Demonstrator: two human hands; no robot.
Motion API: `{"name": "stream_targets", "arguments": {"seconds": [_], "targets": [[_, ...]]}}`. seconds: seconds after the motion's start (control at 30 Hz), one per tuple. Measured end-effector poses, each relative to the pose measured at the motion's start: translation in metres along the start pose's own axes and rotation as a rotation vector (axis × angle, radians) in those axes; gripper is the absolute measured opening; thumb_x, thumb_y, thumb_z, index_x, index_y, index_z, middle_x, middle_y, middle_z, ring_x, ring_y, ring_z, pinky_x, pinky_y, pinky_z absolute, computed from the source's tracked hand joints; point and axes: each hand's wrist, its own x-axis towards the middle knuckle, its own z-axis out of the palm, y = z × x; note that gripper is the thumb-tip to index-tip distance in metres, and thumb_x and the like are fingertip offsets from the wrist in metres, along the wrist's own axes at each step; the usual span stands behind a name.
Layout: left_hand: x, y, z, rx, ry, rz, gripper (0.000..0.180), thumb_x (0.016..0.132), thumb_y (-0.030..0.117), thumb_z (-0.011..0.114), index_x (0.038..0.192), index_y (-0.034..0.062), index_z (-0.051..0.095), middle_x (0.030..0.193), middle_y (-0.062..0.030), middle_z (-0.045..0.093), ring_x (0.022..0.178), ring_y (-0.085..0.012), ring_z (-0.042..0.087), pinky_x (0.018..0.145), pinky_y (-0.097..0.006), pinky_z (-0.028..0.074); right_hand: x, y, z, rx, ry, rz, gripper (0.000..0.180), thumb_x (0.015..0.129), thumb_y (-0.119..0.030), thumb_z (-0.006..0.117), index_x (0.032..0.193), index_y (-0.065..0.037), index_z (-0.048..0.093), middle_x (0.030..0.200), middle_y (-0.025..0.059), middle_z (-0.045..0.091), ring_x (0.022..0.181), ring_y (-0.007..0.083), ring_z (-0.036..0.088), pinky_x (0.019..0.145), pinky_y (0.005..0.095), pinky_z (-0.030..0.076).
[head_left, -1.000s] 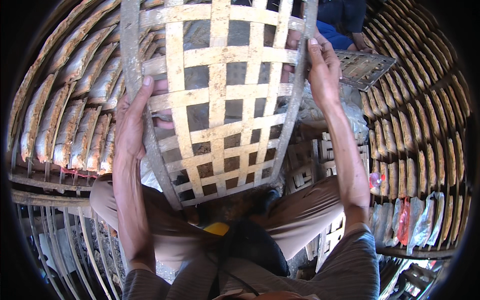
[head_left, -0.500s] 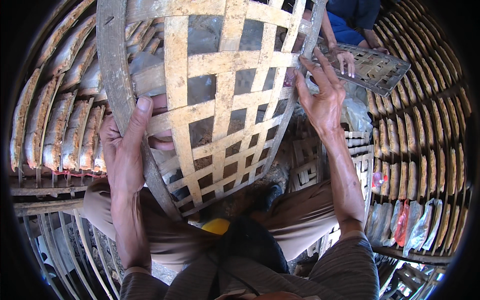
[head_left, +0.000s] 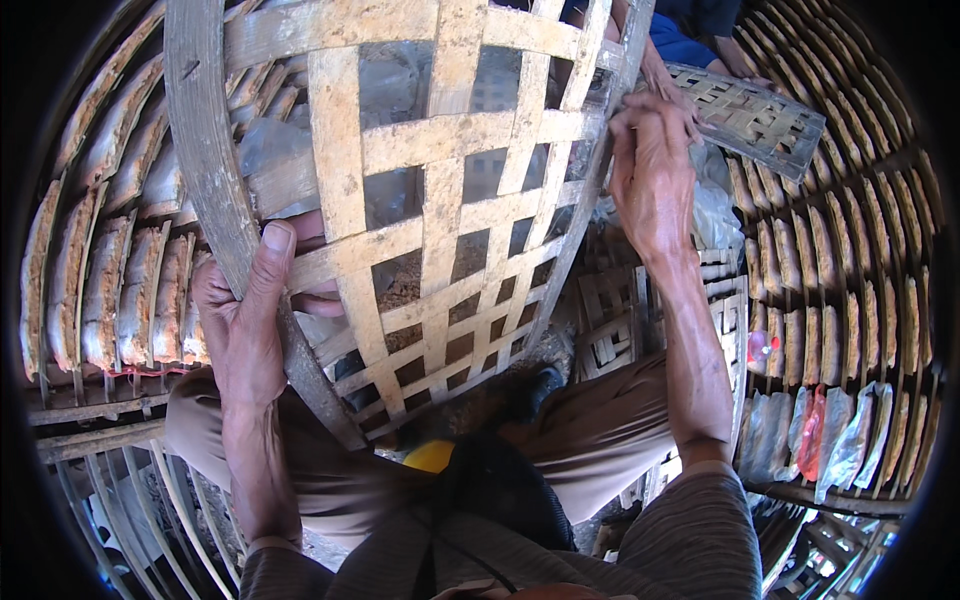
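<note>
A woven bamboo tray (head_left: 440,190) with a grey wooden frame stands tilted in front of me, its open squares facing me. My left hand (head_left: 250,320) is closed around the tray's left frame bar, thumb on the near side and fingertips showing through the weave. At the upper part of the right frame bar is my right hand (head_left: 655,165), its fingers bent in against the edge; whatever is between the fingertips is hidden. Just behind it is another person's hand (head_left: 672,100), partly covered by mine.
A second woven tray (head_left: 755,115) lies by the other person at the upper right. Rows of brown-edged slabs (head_left: 130,285) stand in racks at the left, with similar rows (head_left: 830,250) at the right. Clear plastic (head_left: 715,200) lies beyond my right hand. Slatted bamboo (head_left: 150,500) is at lower left.
My right hand has curled its fingers, which were stretched out along the edge. The tray has shifted slightly left with my left hand. The other person's hand has left the second tray and come beside mine.
</note>
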Motion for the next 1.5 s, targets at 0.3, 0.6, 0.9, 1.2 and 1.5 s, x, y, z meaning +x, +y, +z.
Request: {"name": "stream_targets", "arguments": {"seconds": [0.3,0.6,0.9,1.2,1.5], "targets": [[0.002,-0.001,-0.006,-0.06,0.035,-0.024,0.046,0.105,0.038,0.064,0.12,-0.0053,0.07,0.103,-0.0162,0.076,0.073,-0.0189,0.076,0.054,-0.03,0.063,0.007,0.012,-0.027,0.128,-0.1,0.263,0.019,0.1,-0.016,0.072,0.091,0.002,0.07,0.088,0.0137,0.073,0.067,0.0208,0.067,0.069,0.0365,0.055],[-0.003,0.0,-0.005,-0.013,-0.026,0.017,0.044,0.104,0.037,0.066,0.118,-0.0049,0.071,0.103,-0.0166,0.077,0.073,-0.0188,0.076,0.054,-0.03,0.063,0.003,-0.005,-0.023,-0.006,-0.087,-0.073,0.024,0.089,-0.005,0.079,0.112,-0.006,0.077,0.099,0.0091,0.074,0.078,0.0267,0.075,0.068,0.0379,0.06],[-0.006,-0.001,-0.001,0.008,0.003,0.016,0.046,0.104,0.039,0.067,0.117,-0.0046,0.073,0.1,-0.0159,0.077,0.07,-0.019,0.075,0.053,-0.03,0.061,-0.006,0.001,-0.004,-0.344,-0.199,0.007,0.006,0.099,-0.01,0.064,0.102,-0.007,0.06,0.084,0.0112,0.067,0.063,0.0276,0.07,0.055,0.042,0.056],[0.003,0.001,-0.008,-0.012,0.084,0.012,0.044,0.106,0.038,0.063,0.117,-0.0039,0.071,0.104,-0.0161,0.077,0.067,-0.0176,0.073,0.051,-0.029,0.06,0.008,0.024,-0.035,0.068,-0.189,0.363,0.023,0.101,-0.027,0.067,0.095,-0.005,0.071,0.078,0.0101,0.072,0.055,0.0214,0.064,0.053,0.0357,0.053],[0.005,0.008,-0.007,-0.028,0.144,-0.028,0.053,0.106,0.043,0.061,0.126,-0.005,0.067,0.106,-0.0164,0.075,0.07,-0.0178,0.074,0.054,-0.029,0.061,-0.008,-0.011,-0.016,0.16,-0.304,-0.098,0.039,0.089,-0.018,0.081,0.128,-0.013,0.074,0.096,0.007,0.072,0.075,0.0233,0.073,0.064,0.0365,0.061]]}}
